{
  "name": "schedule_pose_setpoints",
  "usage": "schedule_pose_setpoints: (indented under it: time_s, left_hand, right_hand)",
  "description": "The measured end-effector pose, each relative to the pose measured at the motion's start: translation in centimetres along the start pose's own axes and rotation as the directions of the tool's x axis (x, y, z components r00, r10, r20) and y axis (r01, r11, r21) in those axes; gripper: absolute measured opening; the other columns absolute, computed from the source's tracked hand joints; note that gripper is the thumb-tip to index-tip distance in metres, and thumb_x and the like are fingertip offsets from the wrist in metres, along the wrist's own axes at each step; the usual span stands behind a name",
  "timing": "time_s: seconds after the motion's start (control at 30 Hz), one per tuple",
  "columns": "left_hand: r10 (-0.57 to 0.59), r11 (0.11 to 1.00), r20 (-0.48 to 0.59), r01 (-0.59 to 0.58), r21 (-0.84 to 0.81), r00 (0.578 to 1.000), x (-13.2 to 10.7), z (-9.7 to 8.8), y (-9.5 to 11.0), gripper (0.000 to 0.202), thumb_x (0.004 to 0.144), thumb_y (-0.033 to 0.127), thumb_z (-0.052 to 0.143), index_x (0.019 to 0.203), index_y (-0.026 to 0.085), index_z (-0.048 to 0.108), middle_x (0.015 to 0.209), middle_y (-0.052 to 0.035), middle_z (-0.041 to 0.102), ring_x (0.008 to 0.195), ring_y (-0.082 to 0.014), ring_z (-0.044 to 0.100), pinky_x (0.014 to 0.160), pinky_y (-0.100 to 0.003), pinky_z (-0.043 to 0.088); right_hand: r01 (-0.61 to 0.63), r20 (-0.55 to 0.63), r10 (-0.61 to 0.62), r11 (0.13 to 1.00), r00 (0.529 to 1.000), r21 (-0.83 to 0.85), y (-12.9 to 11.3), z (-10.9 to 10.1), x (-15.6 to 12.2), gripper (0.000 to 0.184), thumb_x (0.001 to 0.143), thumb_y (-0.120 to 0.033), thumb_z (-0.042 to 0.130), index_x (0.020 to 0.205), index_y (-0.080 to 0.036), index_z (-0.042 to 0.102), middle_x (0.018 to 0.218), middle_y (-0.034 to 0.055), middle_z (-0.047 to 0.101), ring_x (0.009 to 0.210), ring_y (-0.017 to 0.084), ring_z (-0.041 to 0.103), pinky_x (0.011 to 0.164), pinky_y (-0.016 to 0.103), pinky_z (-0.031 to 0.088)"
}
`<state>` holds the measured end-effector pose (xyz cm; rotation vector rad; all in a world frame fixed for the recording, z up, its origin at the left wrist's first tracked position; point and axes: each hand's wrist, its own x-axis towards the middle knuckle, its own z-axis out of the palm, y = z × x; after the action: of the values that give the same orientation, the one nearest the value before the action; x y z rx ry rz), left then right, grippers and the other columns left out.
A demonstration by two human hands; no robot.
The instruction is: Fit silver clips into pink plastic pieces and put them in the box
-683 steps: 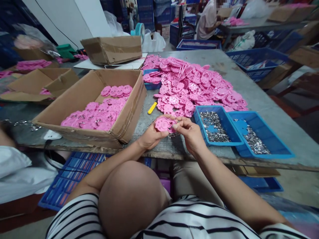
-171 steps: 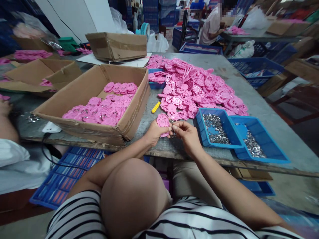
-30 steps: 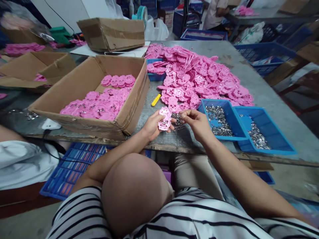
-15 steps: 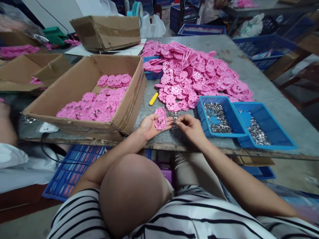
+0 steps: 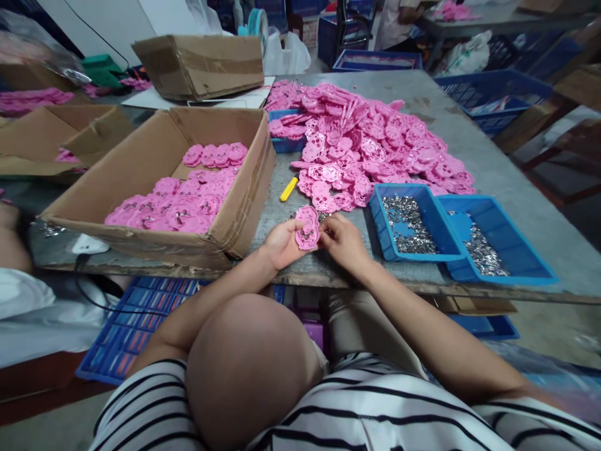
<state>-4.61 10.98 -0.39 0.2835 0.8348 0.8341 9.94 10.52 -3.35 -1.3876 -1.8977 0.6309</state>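
A pink plastic piece (image 5: 307, 227) with small metal parts on its lower half rests in my left hand (image 5: 283, 244), held between thumb and fingers. My right hand (image 5: 345, 243) is at the right edge of that piece, its fingertips pinched together; what they hold, if anything, is too small to make out. Just behind both hands lies a heap of small metal parts (image 5: 323, 215), partly hidden by the piece. A yellow-handled tool (image 5: 288, 189) lies on the table a little farther back.
A large pile of pink pieces (image 5: 370, 138) covers the table's middle. Two blue trays (image 5: 417, 255) with metal parts stand on the right. At left, a cardboard box (image 5: 256, 181) holds rows of pink pieces. Another person's arm (image 5: 13, 241) shows at the left edge.
My right hand has moved left from the metal heap to the pink piece's edge. My left hand has shifted slightly nearer to me and right with the piece.
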Motion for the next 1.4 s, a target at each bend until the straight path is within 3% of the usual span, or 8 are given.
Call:
schedule_pose_setpoints:
  time_s: [0.1,0.23,0.33,0.43,0.63,0.93,1.2,1.4]
  left_hand:
    - [0.058,0.997,0.011,-0.058,0.055,0.998,0.2,-0.5,-0.1,0.024,0.076,0.009,0.041,0.097,0.014,0.052,0.076,-0.0102,0.072,0.071,-0.0223,0.071,0.072,-0.040,0.057]
    - [0.147,0.966,0.034,-0.151,0.210,0.989,0.2,-0.9,-0.4,0.019,0.080,0.012,0.043,0.097,0.017,0.048,0.068,-0.0063,0.069,0.051,-0.0197,0.065,0.055,-0.036,0.055]
    - [0.205,0.927,0.100,-0.226,0.298,0.974,0.1,-0.8,-0.8,0.017,0.078,0.016,0.056,0.094,0.016,0.049,0.065,-0.0025,0.067,0.045,-0.0138,0.059,0.048,-0.027,0.050]
    - [0.255,0.885,0.141,-0.289,0.365,0.957,0.1,-0.8,-1.1,0.031,0.066,0.013,0.070,0.091,0.016,0.050,0.068,-0.0001,0.065,0.048,-0.0112,0.059,0.048,-0.023,0.048]
    - [0.306,0.868,0.151,-0.341,0.361,0.940,0.7,-0.9,-1.3,0.042,0.053,0.016,0.080,0.084,0.015,0.051,0.061,0.0026,0.062,0.047,-0.0100,0.058,0.045,-0.022,0.047]
    - [0.326,0.876,0.137,-0.353,0.329,0.935,0.6,-0.3,-1.3,0.039,0.052,0.013,0.081,0.078,0.014,0.051,0.058,0.0043,0.059,0.046,-0.0084,0.056,0.045,-0.021,0.046]
    - [0.354,0.858,0.134,-0.378,0.347,0.926,0.3,-0.3,-1.2,0.037,0.055,0.012,0.078,0.080,0.015,0.050,0.057,0.0044,0.058,0.045,-0.0089,0.055,0.044,-0.021,0.044]
    - [0.372,0.850,0.122,-0.391,0.354,0.920,0.2,-0.1,-1.1,0.042,0.052,0.013,0.078,0.082,0.016,0.049,0.060,0.0051,0.059,0.044,-0.0085,0.055,0.042,-0.021,0.044]
  right_hand:
    - [-0.152,-0.050,0.174,0.946,0.984,0.287,0.6,-0.4,0.0,0.011,0.074,-0.024,0.059,0.065,-0.020,0.055,0.068,0.0005,0.055,0.065,0.015,0.049,0.064,0.030,0.040]
    - [-0.262,0.061,0.270,0.820,0.961,0.508,0.7,-1.1,-0.1,0.024,0.072,-0.042,0.063,0.067,-0.020,0.054,0.056,-0.0047,0.048,0.051,0.011,0.040,0.055,0.027,0.035]
    - [-0.221,0.076,0.209,0.887,0.975,0.406,0.6,-1.6,0.0,0.024,0.073,-0.042,0.063,0.067,-0.021,0.055,0.055,-0.0044,0.048,0.052,0.012,0.042,0.055,0.027,0.034]
    - [-0.067,0.025,0.063,0.980,0.998,0.186,0.5,-2.2,0.1,0.012,0.077,-0.028,0.059,0.067,-0.021,0.057,0.064,-0.0003,0.057,0.062,0.015,0.049,0.061,0.028,0.037]
    - [0.127,0.055,-0.124,0.990,0.991,-0.057,-0.1,-2.4,0.0,0.014,0.082,-0.019,0.053,0.071,-0.021,0.061,0.078,0.0065,0.063,0.074,0.020,0.056,0.068,0.032,0.041]
    - [0.068,-0.061,-0.058,0.981,0.996,0.179,0.2,-1.0,-0.3,0.013,0.079,-0.016,0.058,0.074,-0.022,0.068,0.083,0.0047,0.066,0.083,0.020,0.060,0.078,0.036,0.047]
    - [0.003,-0.020,0.004,0.941,1.000,0.339,-0.1,-1.4,-0.3,0.013,0.077,-0.020,0.060,0.075,-0.023,0.073,0.089,0.0057,0.067,0.091,0.021,0.060,0.086,0.039,0.047]
    - [-0.153,0.047,0.150,0.846,0.988,0.512,-0.3,-1.2,-0.5,0.013,0.070,-0.029,0.064,0.076,-0.020,0.072,0.089,0.0052,0.067,0.076,0.017,0.057,0.067,0.032,0.045]
